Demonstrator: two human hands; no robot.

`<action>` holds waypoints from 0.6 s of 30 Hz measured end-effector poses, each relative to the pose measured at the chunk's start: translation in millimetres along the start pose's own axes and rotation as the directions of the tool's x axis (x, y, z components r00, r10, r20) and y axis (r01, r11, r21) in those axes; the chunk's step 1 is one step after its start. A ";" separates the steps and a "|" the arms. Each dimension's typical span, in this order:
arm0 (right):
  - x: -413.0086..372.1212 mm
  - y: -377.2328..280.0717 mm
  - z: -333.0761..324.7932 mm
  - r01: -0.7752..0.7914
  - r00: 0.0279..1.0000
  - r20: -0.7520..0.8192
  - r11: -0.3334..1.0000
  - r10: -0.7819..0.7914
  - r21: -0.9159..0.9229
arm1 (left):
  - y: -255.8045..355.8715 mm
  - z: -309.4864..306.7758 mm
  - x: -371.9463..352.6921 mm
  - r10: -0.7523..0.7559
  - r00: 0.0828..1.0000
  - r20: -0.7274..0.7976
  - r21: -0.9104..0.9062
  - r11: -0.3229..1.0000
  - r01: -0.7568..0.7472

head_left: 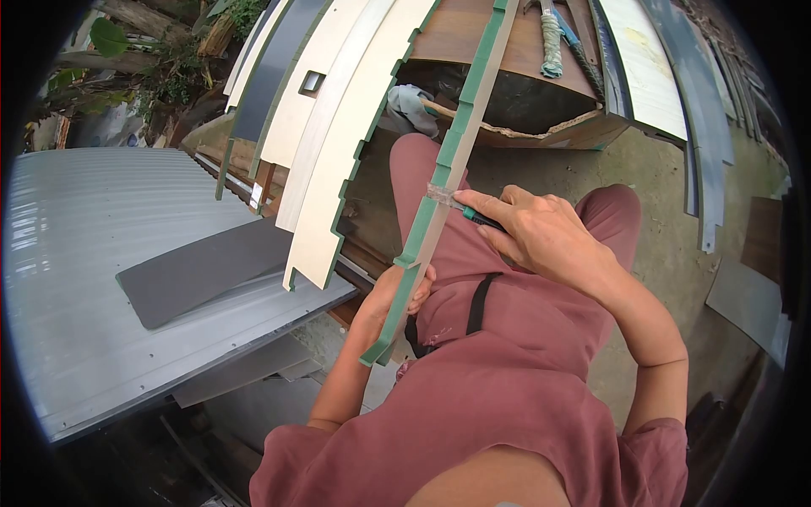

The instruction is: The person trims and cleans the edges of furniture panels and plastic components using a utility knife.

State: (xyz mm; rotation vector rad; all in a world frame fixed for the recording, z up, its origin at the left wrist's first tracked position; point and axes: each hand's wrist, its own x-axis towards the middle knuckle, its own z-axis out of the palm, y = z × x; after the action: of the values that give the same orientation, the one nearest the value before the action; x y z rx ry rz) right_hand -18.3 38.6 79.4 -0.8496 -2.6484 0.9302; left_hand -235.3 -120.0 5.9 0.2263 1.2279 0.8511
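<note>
A long green-edged strip (457,127) with notches along its side slants across the middle of the view, its near end over my lap. Wrapped round the strip close to that end, my left hand (402,291) holds it from underneath. My right hand (532,226) grips a small tool (480,218) with a green and black handle, index finger stretched along it. The tool's flat, greyish head (440,194) lies against the strip. What the head's edge looks like is too small to tell.
Cream notched panels (338,160) lie to the left, beside a corrugated metal sheet (76,253) bearing a dark grey board (198,270). Ahead stands a wooden box (541,139) with a hammer (551,42) on top. More long panels (646,68) rest at the right.
</note>
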 end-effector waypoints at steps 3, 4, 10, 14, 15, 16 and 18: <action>2.6 1.5 7.3 -0.053 0.994 -0.107 0.988 0.037 -0.146 | 1.0 1.8 -0.8 -0.002 1.000 -0.002 0.011 1.000 0.002; 2.9 3.2 6.9 -0.053 0.993 -0.109 0.988 0.038 -0.147 | 0.6 1.6 -0.3 -0.002 1.000 -0.001 0.013 1.000 0.002; 3.2 14.6 16.3 0.022 0.968 -0.215 0.903 -0.126 -0.429 | 1.3 1.3 0.2 0.008 0.999 0.037 0.009 1.000 -0.008; 7.4 25.6 13.5 -0.011 0.849 -0.494 0.928 -0.187 -0.371 | -1.5 -0.2 0.9 -0.007 1.000 0.003 0.019 1.000 0.007; 8.2 26.9 10.7 -0.056 0.820 -0.558 0.952 -0.129 -0.302 | -2.6 -1.0 1.7 -0.012 1.000 -0.005 0.032 0.999 0.012; 6.4 26.6 6.9 -0.060 0.818 -0.561 0.951 -0.127 -0.302 | -2.3 -0.8 1.6 -0.013 1.000 -0.002 0.036 0.999 0.013; 0.5 25.5 -0.2 -0.066 0.943 -0.330 0.997 0.048 -0.043 | -3.4 0.8 1.3 -0.032 0.999 0.006 -0.019 0.999 0.032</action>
State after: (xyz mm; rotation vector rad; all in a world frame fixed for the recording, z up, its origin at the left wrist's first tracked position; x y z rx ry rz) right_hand -7.1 55.2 63.5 -1.0022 -2.3802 0.6627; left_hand -233.0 -121.3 3.3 0.1929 1.2142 0.8338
